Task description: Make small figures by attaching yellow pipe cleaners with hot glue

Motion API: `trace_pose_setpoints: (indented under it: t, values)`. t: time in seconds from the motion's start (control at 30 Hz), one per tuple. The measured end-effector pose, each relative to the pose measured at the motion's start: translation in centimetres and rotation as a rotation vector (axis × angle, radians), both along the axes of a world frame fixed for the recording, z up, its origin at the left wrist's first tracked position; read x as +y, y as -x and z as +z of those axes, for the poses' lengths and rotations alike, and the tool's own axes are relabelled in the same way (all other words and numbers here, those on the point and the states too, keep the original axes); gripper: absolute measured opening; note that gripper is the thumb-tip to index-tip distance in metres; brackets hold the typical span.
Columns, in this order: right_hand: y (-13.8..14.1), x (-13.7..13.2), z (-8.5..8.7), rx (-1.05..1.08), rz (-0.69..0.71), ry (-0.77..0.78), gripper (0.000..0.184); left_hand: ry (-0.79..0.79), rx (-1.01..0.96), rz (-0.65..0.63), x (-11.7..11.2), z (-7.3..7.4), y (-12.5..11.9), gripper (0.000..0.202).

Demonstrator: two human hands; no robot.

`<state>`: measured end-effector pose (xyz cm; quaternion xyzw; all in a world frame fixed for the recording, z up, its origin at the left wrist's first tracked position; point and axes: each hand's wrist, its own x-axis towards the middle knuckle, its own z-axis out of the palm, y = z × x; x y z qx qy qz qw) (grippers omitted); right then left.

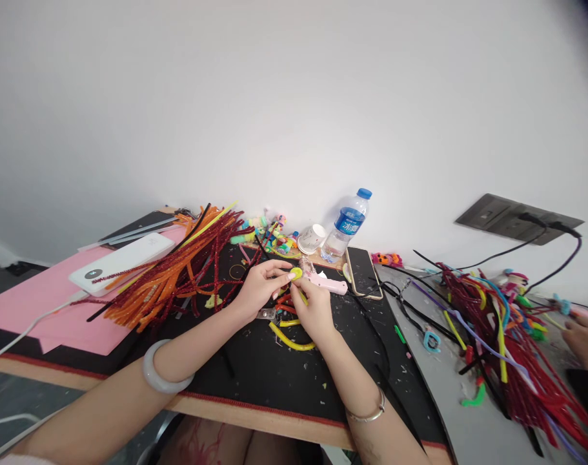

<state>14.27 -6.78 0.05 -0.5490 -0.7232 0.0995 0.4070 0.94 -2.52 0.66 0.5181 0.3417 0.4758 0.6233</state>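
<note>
Above the black mat [274, 381], my left hand [263, 289] and my right hand [317, 309] meet, fingers closed. Between their fingertips is a small yellow pipe cleaner coil [297, 274], pinched from both sides. A short yellow length also shows by my right fingers. Below my hands lie wire cutters with yellow handles [294, 343], partly hidden by my right hand. Just behind the hands rests a pink glue gun [331, 284], its nozzle end near the coil. Red and orange bits show between my wrists.
At left, red and orange pipe cleaners [148, 294] overlap a white power bank [124, 261] and pink paper [37, 300]. A paper cup [312, 239], water bottle [346, 226] and phone [364, 272] stand behind. At right are more pipe cleaners [516, 368] and another person's hand [585, 341].
</note>
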Motion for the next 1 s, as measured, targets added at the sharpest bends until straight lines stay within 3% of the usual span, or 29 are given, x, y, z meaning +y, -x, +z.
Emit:
trace_pose_setpoints:
  t: [0.67, 1.0]
  values:
    - [-0.03, 0.11, -0.12, 0.007, -0.013, -0.024, 0.021, -0.001, -0.008, -0.007, -0.1, 0.13, -0.06, 0.034]
    - [-0.23, 0.22, -0.11, 0.143, -0.029, 0.038, 0.018, -0.035, -0.021, 0.054, 0.25, -0.3, -0.05, 0.034]
